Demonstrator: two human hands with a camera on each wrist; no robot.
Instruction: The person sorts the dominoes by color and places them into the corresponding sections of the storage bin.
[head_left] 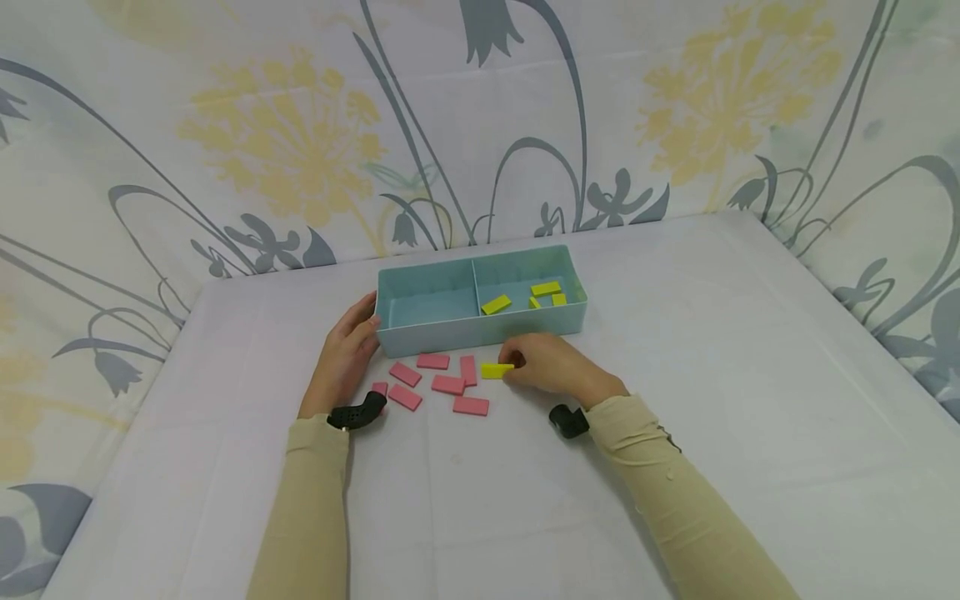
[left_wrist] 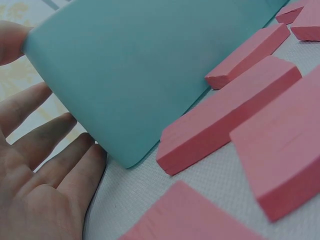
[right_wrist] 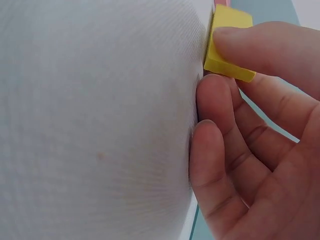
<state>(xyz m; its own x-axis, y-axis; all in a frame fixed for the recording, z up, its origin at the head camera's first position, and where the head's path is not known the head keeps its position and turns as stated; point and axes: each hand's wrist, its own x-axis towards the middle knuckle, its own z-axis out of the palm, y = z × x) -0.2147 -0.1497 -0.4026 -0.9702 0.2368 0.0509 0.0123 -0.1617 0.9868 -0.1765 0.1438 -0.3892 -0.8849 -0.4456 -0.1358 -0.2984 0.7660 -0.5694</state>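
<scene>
My right hand (head_left: 551, 364) pinches a yellow rectangular block (head_left: 495, 371) between thumb and fingers, low at the tabletop in front of the box. In the right wrist view, the thumb lies over this yellow block (right_wrist: 230, 45) and the other fingers bend beneath. At the left end of the light blue two-compartment box (head_left: 427, 340), my left hand (head_left: 345, 354) rests its fairly straight fingers against the end wall, thumb by the rim corner. Several yellow blocks (head_left: 546, 288) lie in the right compartment; the left compartment (head_left: 427, 300) shows no blocks.
Several pink blocks (head_left: 471, 406) lie scattered on the white cloth before the box, some close to the left hand. One pink block (head_left: 468, 370) stands beside the held yellow one. Behind the box rises a flower-patterned cloth (head_left: 480, 167).
</scene>
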